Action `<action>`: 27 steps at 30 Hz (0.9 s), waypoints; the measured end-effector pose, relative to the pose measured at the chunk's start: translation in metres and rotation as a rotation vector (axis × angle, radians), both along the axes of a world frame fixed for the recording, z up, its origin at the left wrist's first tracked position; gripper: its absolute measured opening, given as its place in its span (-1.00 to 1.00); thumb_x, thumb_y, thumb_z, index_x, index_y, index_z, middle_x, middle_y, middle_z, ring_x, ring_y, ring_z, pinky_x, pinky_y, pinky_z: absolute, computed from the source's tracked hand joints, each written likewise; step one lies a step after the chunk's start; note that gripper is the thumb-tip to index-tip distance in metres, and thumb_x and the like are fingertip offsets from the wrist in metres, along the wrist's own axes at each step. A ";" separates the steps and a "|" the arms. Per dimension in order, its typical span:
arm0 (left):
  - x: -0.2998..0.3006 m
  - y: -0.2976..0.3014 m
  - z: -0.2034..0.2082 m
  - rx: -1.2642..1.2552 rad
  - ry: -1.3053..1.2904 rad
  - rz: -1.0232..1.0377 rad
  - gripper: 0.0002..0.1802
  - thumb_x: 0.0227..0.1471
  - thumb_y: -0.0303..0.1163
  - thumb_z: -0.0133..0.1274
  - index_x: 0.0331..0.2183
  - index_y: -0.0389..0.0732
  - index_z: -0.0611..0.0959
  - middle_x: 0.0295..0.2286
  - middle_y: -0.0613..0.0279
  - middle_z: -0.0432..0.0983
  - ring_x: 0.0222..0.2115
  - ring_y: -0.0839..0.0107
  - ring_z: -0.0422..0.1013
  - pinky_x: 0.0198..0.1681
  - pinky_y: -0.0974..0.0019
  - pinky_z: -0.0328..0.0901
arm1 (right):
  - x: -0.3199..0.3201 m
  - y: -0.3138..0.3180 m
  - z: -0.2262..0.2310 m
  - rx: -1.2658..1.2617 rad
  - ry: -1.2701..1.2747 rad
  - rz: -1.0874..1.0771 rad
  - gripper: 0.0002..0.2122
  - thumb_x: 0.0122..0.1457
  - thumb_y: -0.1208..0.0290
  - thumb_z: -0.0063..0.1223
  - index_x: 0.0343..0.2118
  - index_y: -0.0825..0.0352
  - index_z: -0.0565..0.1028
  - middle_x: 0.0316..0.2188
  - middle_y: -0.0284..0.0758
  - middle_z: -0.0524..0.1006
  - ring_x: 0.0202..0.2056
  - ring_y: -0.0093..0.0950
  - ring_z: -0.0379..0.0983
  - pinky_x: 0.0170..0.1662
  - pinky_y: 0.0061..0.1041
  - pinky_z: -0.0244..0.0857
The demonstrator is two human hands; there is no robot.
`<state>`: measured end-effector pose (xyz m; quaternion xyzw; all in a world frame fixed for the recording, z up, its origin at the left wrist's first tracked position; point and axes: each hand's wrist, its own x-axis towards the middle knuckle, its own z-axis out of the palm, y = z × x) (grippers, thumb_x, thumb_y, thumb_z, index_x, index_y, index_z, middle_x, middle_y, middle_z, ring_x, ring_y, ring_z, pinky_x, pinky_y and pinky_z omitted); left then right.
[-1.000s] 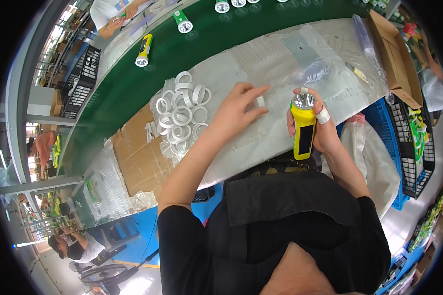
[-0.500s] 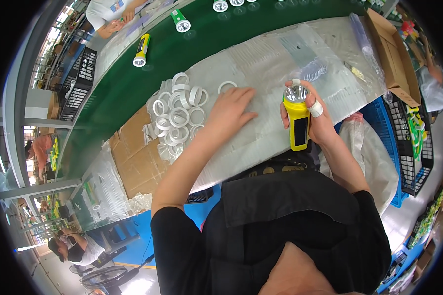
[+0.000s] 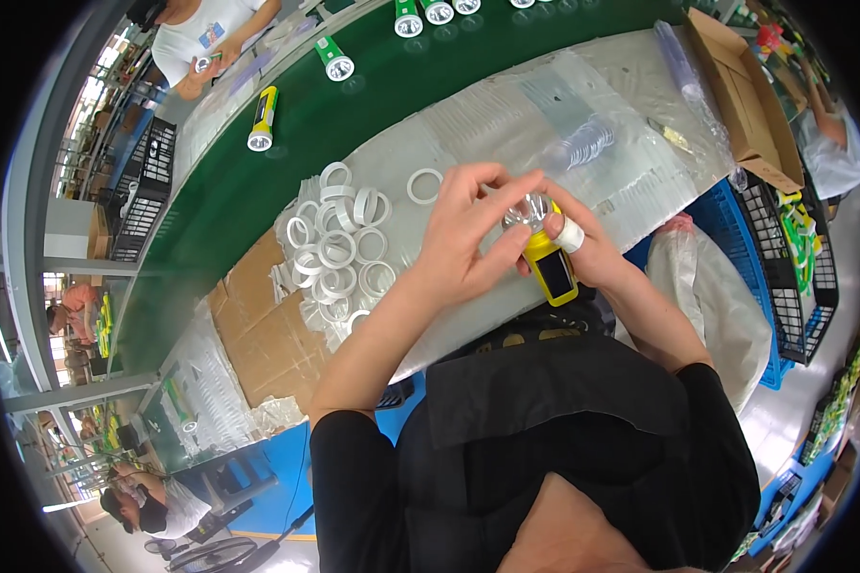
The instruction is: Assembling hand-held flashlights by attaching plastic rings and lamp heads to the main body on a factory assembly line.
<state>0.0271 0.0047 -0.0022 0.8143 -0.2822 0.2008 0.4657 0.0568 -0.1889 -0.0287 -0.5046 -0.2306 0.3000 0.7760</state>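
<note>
At the frame's centre, the right hand (image 3: 591,250) grasps the yellow flashlight (image 3: 556,275) around its neck, head tilted up — apparently so the lens end stays exposed. The left hand (image 3: 461,234) curves its thumb and fingers about that head; whether they pinch it, I cannot tell. White rings (image 3: 336,248) lie heaped left of centre — probably there for easy reach.

2 hands (image 3: 461,229) (image 3: 592,253) at a yellow flashlight (image 3: 552,273)
</note>
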 end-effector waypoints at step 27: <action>-0.001 -0.004 -0.005 0.068 -0.284 0.181 -0.57 0.07 -0.34 -0.15 -0.04 -0.25 0.57 0.03 -0.05 0.34 -0.01 -0.02 0.30 0.08 0.01 0.11 | 0.018 0.023 0.003 -0.015 -0.179 0.116 -0.65 0.24 0.27 0.06 0.01 0.28 0.29 -0.32 -0.36 0.46 -0.37 -0.57 0.45 -0.34 -0.53 0.38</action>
